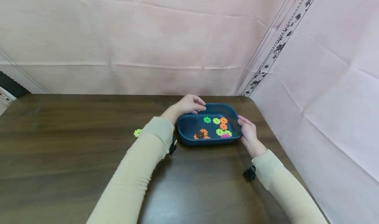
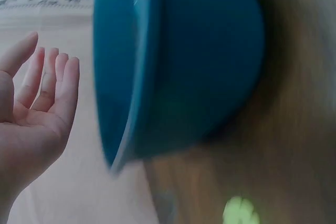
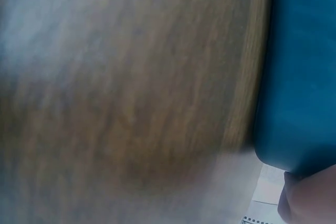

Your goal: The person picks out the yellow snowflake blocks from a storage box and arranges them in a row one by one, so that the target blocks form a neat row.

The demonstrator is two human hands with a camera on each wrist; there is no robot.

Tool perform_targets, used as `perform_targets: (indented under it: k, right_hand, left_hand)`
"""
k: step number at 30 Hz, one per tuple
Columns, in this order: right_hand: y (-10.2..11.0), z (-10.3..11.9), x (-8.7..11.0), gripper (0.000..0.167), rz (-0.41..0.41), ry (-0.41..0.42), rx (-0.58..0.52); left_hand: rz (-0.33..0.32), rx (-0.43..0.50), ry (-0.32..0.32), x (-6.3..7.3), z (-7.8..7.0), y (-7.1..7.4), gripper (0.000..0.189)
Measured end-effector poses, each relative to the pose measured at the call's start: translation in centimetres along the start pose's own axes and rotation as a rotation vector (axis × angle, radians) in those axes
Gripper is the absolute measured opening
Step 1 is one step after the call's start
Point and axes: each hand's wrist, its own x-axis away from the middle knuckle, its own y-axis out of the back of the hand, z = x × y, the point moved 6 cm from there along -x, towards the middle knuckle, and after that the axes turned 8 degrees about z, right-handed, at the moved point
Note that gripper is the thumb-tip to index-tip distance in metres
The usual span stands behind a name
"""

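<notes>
A dark blue tray [image 1: 189, 142] with rounded corners stands at the back right of the table. Inside lie several notched plastic discs: a dark green one [image 1: 207, 119], orange ones [image 1: 223, 126], yellow-green ones [image 1: 216, 121], a brown one [image 1: 200, 135] and a pink one [image 1: 225, 136]. Above the tray's far left rim hovers my left hand [image 1: 190, 104]; in the left wrist view its loosely bent fingers [image 2: 65, 85] hold nothing and stand apart from the rim. My right hand [image 1: 249, 133] grips the tray's right end, thumb at the rim, other fingers partly hidden.
A single yellow-green disc [image 1: 137, 133] lies on the brown wooden table [image 1: 74, 145], left of the tray beside my left forearm. Pale cloth [image 1: 133, 36] hangs behind the table, and more cloth [image 1: 334, 95] with a floral border covers the right side.
</notes>
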Motion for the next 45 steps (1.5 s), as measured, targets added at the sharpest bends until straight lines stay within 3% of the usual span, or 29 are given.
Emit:
perform_targets:
  k: [7, 19, 24, 33, 42, 45]
  right_hand:
    - [-0.5, 0.2, 0.2, 0.043, 0.005, 0.003, 0.003]
    - [0.0, -0.2, 0.0, 0.042, -0.008, 0.012, 0.020]
    - [0.1, -0.6, -0.5, 0.042, -0.009, 0.009, 0.014]
    - [0.0, -0.3, -0.4, 0.042, -0.006, 0.022, 0.021]
    - [-0.1, -0.3, -0.4, 0.042, -0.006, 0.022, 0.028]
    - [0.0, -0.3, -0.4, 0.042, -0.011, 0.019, 0.028]
  left_hand:
    - [0.024, 0.056, 0.023, -2.6, 0.3, -3.8, 0.032]
    - [0.003, 0.057, 0.124, -4.1, 1.7, -7.6, 0.029]
    - [0.015, -0.046, 0.146, -4.5, 2.6, -8.7, 0.030]
    - [0.022, -0.170, 0.098, -5.2, 2.9, -9.8, 0.030]
    - [0.049, -0.530, 0.082, -6.1, 2.4, -10.9, 0.024]
    - [0.058, -0.579, 0.089, -6.3, 2.5, -10.9, 0.026]
